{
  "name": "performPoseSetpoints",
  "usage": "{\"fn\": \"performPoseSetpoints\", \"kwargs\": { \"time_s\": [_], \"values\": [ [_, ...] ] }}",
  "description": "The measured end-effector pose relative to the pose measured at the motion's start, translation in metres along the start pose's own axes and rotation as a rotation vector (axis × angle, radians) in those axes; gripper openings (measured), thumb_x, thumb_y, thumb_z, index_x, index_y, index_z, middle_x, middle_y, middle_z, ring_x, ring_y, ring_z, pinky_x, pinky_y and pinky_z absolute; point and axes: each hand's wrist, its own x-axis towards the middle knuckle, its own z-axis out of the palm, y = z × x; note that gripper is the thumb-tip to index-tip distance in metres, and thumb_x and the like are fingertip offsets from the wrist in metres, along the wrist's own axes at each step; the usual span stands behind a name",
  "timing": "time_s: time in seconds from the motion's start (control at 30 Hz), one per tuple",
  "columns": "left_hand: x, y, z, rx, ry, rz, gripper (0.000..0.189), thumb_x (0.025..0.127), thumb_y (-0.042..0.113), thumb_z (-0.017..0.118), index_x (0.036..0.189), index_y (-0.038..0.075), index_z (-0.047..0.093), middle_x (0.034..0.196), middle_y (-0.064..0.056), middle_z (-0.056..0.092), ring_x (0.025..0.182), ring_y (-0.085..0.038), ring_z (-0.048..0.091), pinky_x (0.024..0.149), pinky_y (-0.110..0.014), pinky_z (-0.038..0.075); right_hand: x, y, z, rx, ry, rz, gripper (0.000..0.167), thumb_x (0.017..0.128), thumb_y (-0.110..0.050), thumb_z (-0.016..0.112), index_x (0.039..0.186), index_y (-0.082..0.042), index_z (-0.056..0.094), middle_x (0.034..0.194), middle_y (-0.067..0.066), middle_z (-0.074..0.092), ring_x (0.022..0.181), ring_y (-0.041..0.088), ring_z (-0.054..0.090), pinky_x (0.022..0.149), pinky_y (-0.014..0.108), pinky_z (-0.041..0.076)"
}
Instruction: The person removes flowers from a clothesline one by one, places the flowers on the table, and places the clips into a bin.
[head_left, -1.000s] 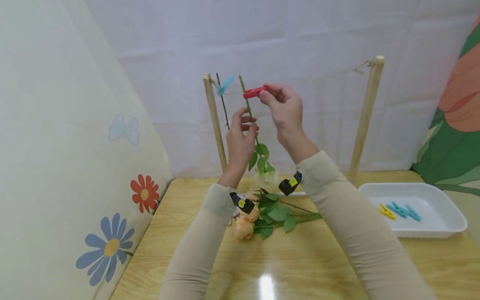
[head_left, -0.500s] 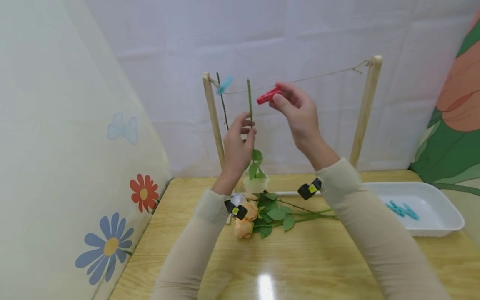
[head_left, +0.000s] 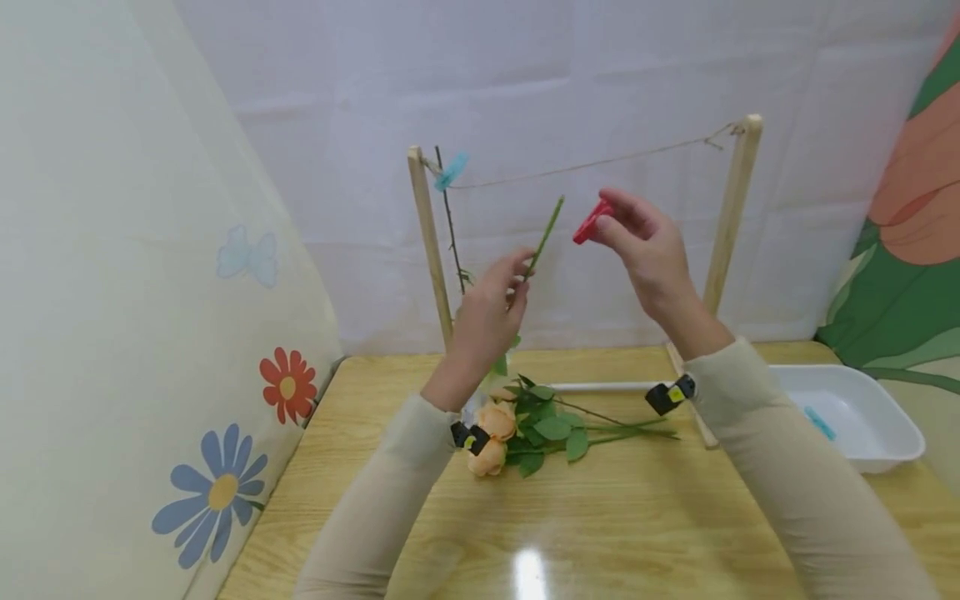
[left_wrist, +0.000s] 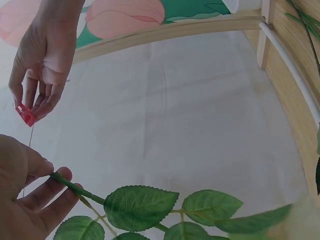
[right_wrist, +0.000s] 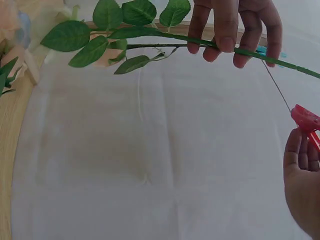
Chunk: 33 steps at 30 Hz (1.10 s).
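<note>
My left hand (head_left: 491, 304) pinches the green stem of a rose (head_left: 545, 237) between thumb and fingers, its cut end up and tilted right. The leaves (left_wrist: 141, 207) hang below the hand; the pale bloom is mostly hidden behind it in the head view. My right hand (head_left: 647, 250) holds a red clothespin (head_left: 592, 222) by its end, a short way right of the stem tip. Both are below the twine (head_left: 570, 168) strung between two wooden posts. At the left end of the twine, a blue clothespin (head_left: 451, 172) holds a dark stem (head_left: 452, 225).
Several peach roses (head_left: 495, 419) with green leaves lie on the wooden table (head_left: 585, 525). At the right stands a white tray (head_left: 888, 417) with a blue clothespin (head_left: 819, 422) showing in it. The right post (head_left: 735, 208) rises behind my right wrist.
Both hands have come down from the twine, the right one also moving right with the red clothespin. The rose stem has moved away from the line and now leans right.
</note>
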Motion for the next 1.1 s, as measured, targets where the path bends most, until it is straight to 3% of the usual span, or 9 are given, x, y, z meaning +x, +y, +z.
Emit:
{"fn": "performPoseSetpoints", "kwargs": {
  "time_s": [0.13, 0.27, 0.47, 0.63, 0.93, 1.1],
  "values": [
    [-0.003, 0.001, 0.003, 0.089, -0.035, 0.035, 0.041, 0.095, -0.007, 0.062, 0.134, 0.003, 0.057, 0.111, -0.015, 0.072, 0.09, -0.024, 0.073, 0.074, -0.025, 0.061, -0.006, 0.0, -0.012, -0.063, -0.031, -0.002, 0.034, 0.096, 0.0, 0.066, 0.13, 0.002, 0.062, 0.104, 0.008, 0.065, 0.093, 0.017, 0.066, 0.088, 0.024, 0.058],
    [-0.007, 0.002, 0.007, 0.177, -0.053, 0.082, 0.041, 0.093, -0.006, 0.064, 0.132, 0.004, 0.058, 0.108, -0.013, 0.073, 0.087, -0.024, 0.072, 0.067, -0.028, 0.06, -0.01, 0.0, -0.021, -0.059, -0.044, 0.004, 0.031, 0.096, 0.003, 0.064, 0.127, 0.0, 0.063, 0.103, 0.007, 0.065, 0.092, 0.017, 0.065, 0.086, 0.024, 0.058],
    [-0.016, 0.007, 0.015, 0.261, -0.075, 0.15, 0.04, 0.092, -0.006, 0.065, 0.131, 0.002, 0.06, 0.11, -0.013, 0.073, 0.088, -0.026, 0.072, 0.071, -0.031, 0.061, -0.017, 0.002, -0.034, -0.054, -0.03, 0.03, 0.031, 0.094, 0.009, 0.063, 0.118, -0.009, 0.067, 0.102, 0.002, 0.067, 0.095, 0.014, 0.063, 0.083, 0.02, 0.057],
    [-0.022, 0.014, 0.021, 0.325, -0.105, 0.173, 0.041, 0.093, -0.005, 0.063, 0.132, 0.006, 0.061, 0.111, -0.012, 0.073, 0.084, -0.025, 0.071, 0.057, -0.026, 0.058, -0.026, 0.003, -0.049, -0.07, -0.057, 0.031, 0.03, 0.094, 0.01, 0.062, 0.117, -0.009, 0.067, 0.1, 0.003, 0.067, 0.091, 0.014, 0.064, 0.082, 0.02, 0.057],
    [-0.03, 0.025, 0.033, 0.388, -0.149, 0.251, 0.054, 0.087, -0.008, 0.066, 0.137, 0.012, 0.058, 0.111, -0.009, 0.072, 0.093, -0.024, 0.071, 0.043, -0.019, 0.047, -0.044, -0.001, -0.076, -0.212, -0.067, 0.063, 0.03, 0.095, 0.003, 0.066, 0.123, -0.008, 0.066, 0.1, 0.001, 0.068, 0.092, 0.013, 0.064, 0.078, 0.017, 0.056],
    [-0.035, 0.031, 0.04, 0.391, -0.21, 0.298, 0.06, 0.09, -0.011, 0.061, 0.144, 0.014, 0.053, 0.11, -0.005, 0.071, 0.09, -0.023, 0.069, 0.046, -0.019, 0.049, -0.051, 0.0, -0.087, -0.204, -0.071, 0.056, 0.032, 0.094, 0.008, 0.064, 0.12, -0.009, 0.068, 0.097, 0.001, 0.069, 0.089, 0.011, 0.065, 0.077, 0.016, 0.056]
  ]
}}
